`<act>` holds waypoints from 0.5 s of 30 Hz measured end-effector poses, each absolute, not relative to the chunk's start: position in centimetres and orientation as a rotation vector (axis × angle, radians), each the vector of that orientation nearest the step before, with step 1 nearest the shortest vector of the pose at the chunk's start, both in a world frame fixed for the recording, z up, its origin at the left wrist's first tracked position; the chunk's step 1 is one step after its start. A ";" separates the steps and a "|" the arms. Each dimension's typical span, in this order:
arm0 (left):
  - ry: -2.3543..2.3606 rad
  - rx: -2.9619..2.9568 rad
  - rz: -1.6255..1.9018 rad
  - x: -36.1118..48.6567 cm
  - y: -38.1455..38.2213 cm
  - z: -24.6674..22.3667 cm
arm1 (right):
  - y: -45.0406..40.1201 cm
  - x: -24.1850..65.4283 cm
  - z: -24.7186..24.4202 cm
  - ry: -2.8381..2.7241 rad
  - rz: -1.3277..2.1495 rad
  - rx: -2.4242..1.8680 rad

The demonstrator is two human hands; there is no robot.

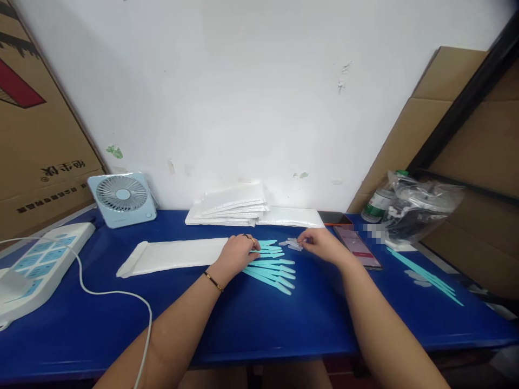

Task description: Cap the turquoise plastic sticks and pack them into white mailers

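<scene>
Several slim teal sticks shaped like eyebrow razors (pixel 275 273) are fanned out on the blue table. My left hand (pixel 238 251) lies over their left ends, fingers curled round some of them; part of those sticks is hidden under it. A white padded mailer (pixel 178 254) lies flat, reaching from the left up to that hand. Right of the sticks is a small heap of clear plastic caps (pixel 292 244). My right hand (pixel 320 244) is at this heap, thumb and forefinger pinched together on a cap that is mostly hidden.
White padded mailers (pixel 231 204) are stacked by the wall. A phone (pixel 359 247) lies near my right forearm. Further right are more teal sticks (pixel 425 275), a bottle (pixel 376 205) and a plastic bag (pixel 421 210). A fan (pixel 124 199) and corded power strip (pixel 44 265) stand left.
</scene>
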State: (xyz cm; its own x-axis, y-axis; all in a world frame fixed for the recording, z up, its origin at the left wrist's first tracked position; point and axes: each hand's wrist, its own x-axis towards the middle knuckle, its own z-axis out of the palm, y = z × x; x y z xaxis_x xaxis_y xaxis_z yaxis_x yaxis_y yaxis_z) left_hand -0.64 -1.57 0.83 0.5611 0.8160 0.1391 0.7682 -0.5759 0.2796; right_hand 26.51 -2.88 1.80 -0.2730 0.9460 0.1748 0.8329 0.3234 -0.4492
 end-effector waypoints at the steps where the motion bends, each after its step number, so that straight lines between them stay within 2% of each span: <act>1: 1.346 2.618 0.370 -0.8 -1.3 0.7 | -2.7 26.8 1.6 -2.193 0.357 -1.613; 7: 1.327 2.671 0.329 -0.8 -0.9 0.4 | -2.1 26.5 0.7 -2.304 0.354 -1.662; 15: 1.330 2.678 0.313 -0.6 -1.0 0.7 | -2.6 25.4 0.7 -2.307 0.599 -1.493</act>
